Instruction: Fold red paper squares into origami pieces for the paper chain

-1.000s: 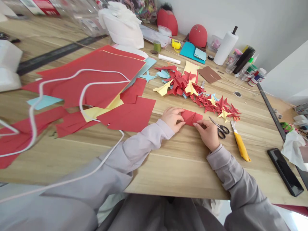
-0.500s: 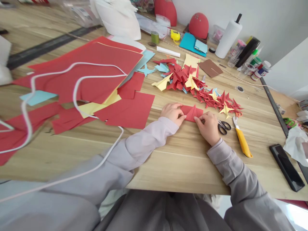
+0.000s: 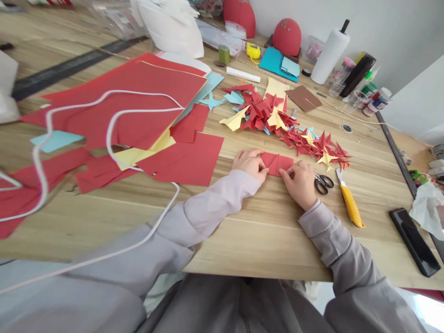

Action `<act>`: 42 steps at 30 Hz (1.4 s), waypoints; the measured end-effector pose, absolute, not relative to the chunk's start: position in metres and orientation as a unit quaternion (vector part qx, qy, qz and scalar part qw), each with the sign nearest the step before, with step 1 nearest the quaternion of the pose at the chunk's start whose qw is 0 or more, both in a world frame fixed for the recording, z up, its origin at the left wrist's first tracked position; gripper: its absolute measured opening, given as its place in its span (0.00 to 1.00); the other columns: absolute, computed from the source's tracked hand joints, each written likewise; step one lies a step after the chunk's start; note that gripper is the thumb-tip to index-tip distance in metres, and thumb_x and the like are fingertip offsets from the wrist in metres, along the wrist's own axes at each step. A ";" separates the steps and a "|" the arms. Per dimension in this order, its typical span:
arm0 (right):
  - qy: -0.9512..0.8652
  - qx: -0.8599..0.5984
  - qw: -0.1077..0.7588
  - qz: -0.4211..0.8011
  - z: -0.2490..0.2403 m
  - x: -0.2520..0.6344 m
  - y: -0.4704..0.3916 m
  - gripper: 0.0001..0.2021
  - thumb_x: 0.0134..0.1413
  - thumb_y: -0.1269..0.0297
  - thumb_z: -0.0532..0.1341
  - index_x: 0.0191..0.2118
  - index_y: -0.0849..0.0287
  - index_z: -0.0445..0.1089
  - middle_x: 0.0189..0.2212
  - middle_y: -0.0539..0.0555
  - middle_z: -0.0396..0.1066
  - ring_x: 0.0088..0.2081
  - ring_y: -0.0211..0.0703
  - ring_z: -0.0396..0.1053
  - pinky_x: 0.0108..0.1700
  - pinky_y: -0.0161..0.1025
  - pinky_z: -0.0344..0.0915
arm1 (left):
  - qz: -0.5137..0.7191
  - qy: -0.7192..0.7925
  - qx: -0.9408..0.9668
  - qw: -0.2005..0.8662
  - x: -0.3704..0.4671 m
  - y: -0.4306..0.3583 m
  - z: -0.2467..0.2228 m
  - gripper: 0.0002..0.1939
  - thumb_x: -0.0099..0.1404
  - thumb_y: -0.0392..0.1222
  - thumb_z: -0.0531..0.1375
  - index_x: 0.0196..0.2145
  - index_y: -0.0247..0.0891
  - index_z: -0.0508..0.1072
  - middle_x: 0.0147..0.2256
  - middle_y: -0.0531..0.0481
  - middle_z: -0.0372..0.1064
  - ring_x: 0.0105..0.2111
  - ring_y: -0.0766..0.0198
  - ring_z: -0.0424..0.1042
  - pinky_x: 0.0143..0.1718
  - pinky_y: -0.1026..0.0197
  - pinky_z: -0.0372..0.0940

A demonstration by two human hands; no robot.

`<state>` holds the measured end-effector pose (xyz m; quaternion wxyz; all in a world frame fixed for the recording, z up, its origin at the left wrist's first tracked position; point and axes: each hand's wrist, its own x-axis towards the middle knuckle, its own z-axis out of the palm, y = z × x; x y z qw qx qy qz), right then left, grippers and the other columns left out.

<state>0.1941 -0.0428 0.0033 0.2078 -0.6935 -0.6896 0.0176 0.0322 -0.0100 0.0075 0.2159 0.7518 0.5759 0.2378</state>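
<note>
A small folded red paper [image 3: 276,163] lies on the wooden table with creases across its middle. My left hand [image 3: 250,165] grips its left edge, thumb and fingers pinched together. At the lower right corner of the paper, my right hand [image 3: 299,184] pinches it between thumb and curled fingers. Just beyond both hands is a heap of folded red paper stars [image 3: 258,111], mixed with yellow and light blue ones. Black-handled scissors [image 3: 323,183] lie right beside my right hand, and a yellow utility knife [image 3: 352,206] rests further right.
Large red sheets [image 3: 138,101] and a white cord [image 3: 110,134] cover the left side. A black phone [image 3: 414,241] lies at the right near the front edge. Bottles [image 3: 376,101], a white cylinder [image 3: 329,55] and a yellow tape measure [image 3: 253,51] stand at the back.
The raised triangular flap in the middle of the red paper now lies flat. Both hands keep nearly the same place and grip.
</note>
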 end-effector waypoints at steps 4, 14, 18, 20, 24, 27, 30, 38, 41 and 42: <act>-0.687 -0.695 0.211 0.020 0.003 0.194 -0.043 0.14 0.51 0.56 0.60 0.20 0.57 0.65 0.30 0.53 0.66 0.37 0.48 0.60 0.40 0.43 0.55 | 0.237 0.578 0.752 0.211 0.032 -0.010 0.007 0.08 0.54 0.38 0.60 0.19 0.39 0.70 0.52 0.51 0.66 0.54 0.57 0.62 0.60 0.47 0.47; -0.680 -0.700 0.217 0.030 0.003 0.194 -0.042 0.14 0.49 0.56 0.61 0.19 0.57 0.64 0.30 0.53 0.65 0.36 0.46 0.60 0.41 0.43 0.56 | 0.235 0.580 0.752 0.208 0.033 -0.010 0.008 0.08 0.53 0.38 0.60 0.18 0.40 0.70 0.52 0.51 0.66 0.53 0.56 0.62 0.60 0.49 0.47; -0.680 -0.698 0.223 0.031 0.002 0.194 -0.042 0.14 0.48 0.56 0.62 0.19 0.57 0.64 0.30 0.53 0.65 0.36 0.46 0.60 0.42 0.43 0.56 | 0.232 0.581 0.753 0.205 0.033 -0.011 0.008 0.08 0.53 0.39 0.60 0.18 0.40 0.70 0.52 0.52 0.66 0.53 0.56 0.62 0.60 0.49 0.48; -0.679 -0.699 0.221 0.032 0.002 0.194 -0.042 0.14 0.48 0.56 0.62 0.19 0.57 0.64 0.30 0.53 0.66 0.37 0.47 0.60 0.42 0.43 0.56 | 0.230 0.582 0.753 0.204 0.033 -0.011 0.009 0.07 0.53 0.38 0.60 0.18 0.40 0.70 0.52 0.52 0.66 0.53 0.56 0.62 0.60 0.49 0.48; -0.679 -0.701 0.216 0.034 0.004 0.193 -0.042 0.14 0.49 0.56 0.62 0.19 0.57 0.64 0.31 0.53 0.66 0.38 0.47 0.61 0.42 0.43 0.56 | 0.229 0.581 0.755 0.201 0.033 -0.011 0.009 0.07 0.53 0.38 0.60 0.19 0.40 0.70 0.53 0.52 0.66 0.53 0.56 0.62 0.60 0.49 0.48; -0.680 -0.700 0.216 0.032 0.004 0.193 -0.043 0.14 0.49 0.56 0.62 0.19 0.57 0.65 0.31 0.53 0.66 0.37 0.47 0.61 0.42 0.44 0.56 | 0.231 0.578 0.758 0.195 0.032 -0.011 0.008 0.07 0.53 0.38 0.60 0.19 0.40 0.70 0.53 0.52 0.66 0.53 0.56 0.62 0.59 0.48 0.49; -0.683 -0.698 0.215 0.032 0.004 0.193 -0.042 0.14 0.49 0.56 0.61 0.19 0.57 0.65 0.31 0.53 0.66 0.37 0.47 0.60 0.42 0.44 0.56 | 0.232 0.577 0.759 0.192 0.032 -0.012 0.008 0.07 0.53 0.38 0.60 0.19 0.40 0.71 0.52 0.52 0.66 0.52 0.56 0.63 0.59 0.48 0.49; -0.682 -0.703 0.201 0.025 0.005 0.192 -0.043 0.14 0.49 0.56 0.62 0.20 0.57 0.64 0.31 0.53 0.65 0.38 0.48 0.60 0.41 0.43 0.55 | 0.231 0.567 0.774 0.162 0.032 -0.013 0.005 0.04 0.53 0.39 0.59 0.22 0.40 0.70 0.52 0.51 0.66 0.52 0.55 0.63 0.58 0.47 0.49; -0.683 -0.702 0.198 0.021 0.005 0.192 -0.043 0.14 0.49 0.56 0.62 0.20 0.57 0.64 0.31 0.53 0.65 0.38 0.48 0.60 0.41 0.43 0.55 | 0.240 0.561 0.778 0.149 0.032 -0.014 0.003 0.03 0.53 0.39 0.59 0.27 0.41 0.72 0.52 0.49 0.66 0.53 0.55 0.62 0.58 0.48 0.49; -0.684 -0.702 0.198 0.020 0.005 0.192 -0.043 0.14 0.49 0.56 0.62 0.20 0.57 0.64 0.31 0.53 0.65 0.38 0.48 0.60 0.41 0.43 0.55 | 0.239 0.558 0.781 0.145 0.031 -0.015 0.003 0.06 0.53 0.39 0.58 0.31 0.41 0.73 0.51 0.49 0.66 0.53 0.55 0.61 0.58 0.47 0.49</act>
